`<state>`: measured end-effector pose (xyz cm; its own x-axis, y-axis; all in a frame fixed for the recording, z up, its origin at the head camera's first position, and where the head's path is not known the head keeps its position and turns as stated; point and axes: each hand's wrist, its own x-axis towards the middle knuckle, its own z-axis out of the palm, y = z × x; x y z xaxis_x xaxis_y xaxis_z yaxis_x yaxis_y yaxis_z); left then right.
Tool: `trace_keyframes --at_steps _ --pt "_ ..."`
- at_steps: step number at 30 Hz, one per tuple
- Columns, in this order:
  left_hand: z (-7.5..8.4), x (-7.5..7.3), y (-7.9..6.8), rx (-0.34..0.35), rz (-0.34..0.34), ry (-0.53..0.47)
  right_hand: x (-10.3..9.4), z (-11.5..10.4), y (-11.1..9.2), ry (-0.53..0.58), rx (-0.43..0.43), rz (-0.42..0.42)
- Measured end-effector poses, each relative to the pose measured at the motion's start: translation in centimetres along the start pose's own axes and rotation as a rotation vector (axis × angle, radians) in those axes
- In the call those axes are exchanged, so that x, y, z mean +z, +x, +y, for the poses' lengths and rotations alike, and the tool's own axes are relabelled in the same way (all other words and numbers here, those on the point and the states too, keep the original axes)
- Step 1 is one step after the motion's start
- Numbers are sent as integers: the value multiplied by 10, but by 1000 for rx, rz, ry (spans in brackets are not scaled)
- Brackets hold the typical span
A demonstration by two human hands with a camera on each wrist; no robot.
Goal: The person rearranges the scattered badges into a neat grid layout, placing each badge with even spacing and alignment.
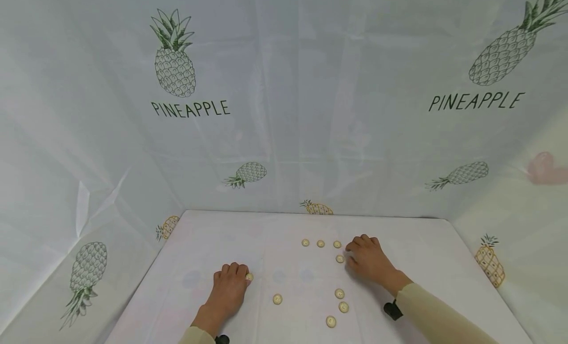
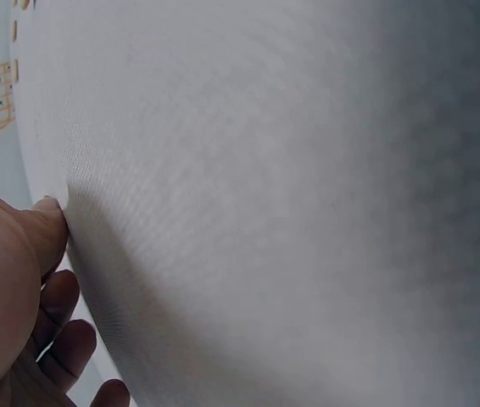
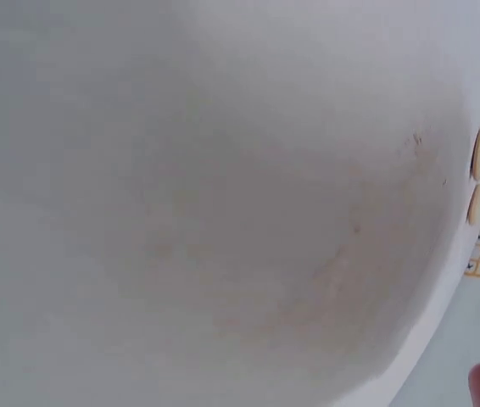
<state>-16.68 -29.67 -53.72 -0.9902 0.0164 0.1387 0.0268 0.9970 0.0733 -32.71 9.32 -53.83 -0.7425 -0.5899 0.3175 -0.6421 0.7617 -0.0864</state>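
Observation:
Small round cream discs with faint markings on their faces lie on the white-covered table. My left hand (image 1: 228, 288), at the left of the head view, pinches one disc (image 1: 249, 277) between thumb and index finger, low at the table surface. That disc is hidden in the left wrist view, where the thumb (image 2: 49, 229) comes down to the cloth. Loosely bent, the fingers of my right hand (image 1: 369, 258) stop just right of a back-row disc (image 1: 337, 244) and the disc (image 1: 339, 258) below it. Nothing shows between them.
Two more discs, the nearer one (image 1: 321, 244) and the far one (image 1: 305, 242), continue the back row leftward. A lone disc (image 1: 277, 299) lies mid-table. Several others, including one disc (image 1: 331, 322), sit nearer the front. Pineapple-printed sheeting (image 1: 310, 112) walls the table (image 1: 399, 230).

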Motion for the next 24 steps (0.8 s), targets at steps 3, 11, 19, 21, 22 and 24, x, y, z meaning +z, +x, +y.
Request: trace_keyframes --at_steps 3,11,19,21,22,24 --pt "0 -1 0 1 5 5 -3 0 -7 -6 22 20" --pt "-2 2 1 -1 -10 -21 -6 -9 -30 -7 48 87" --pt "-5 8 1 -15 -20 -47 -8 -41 -45 35 13 60" --pt "-5 9 1 -15 -15 -47 -10 -48 -47 51 6 29" --pt "-5 9 1 -15 -11 -51 -10 -50 -48 60 -1 20" --pt "-4 8 0 -15 -8 -56 -10 -55 -49 69 -7 -7"
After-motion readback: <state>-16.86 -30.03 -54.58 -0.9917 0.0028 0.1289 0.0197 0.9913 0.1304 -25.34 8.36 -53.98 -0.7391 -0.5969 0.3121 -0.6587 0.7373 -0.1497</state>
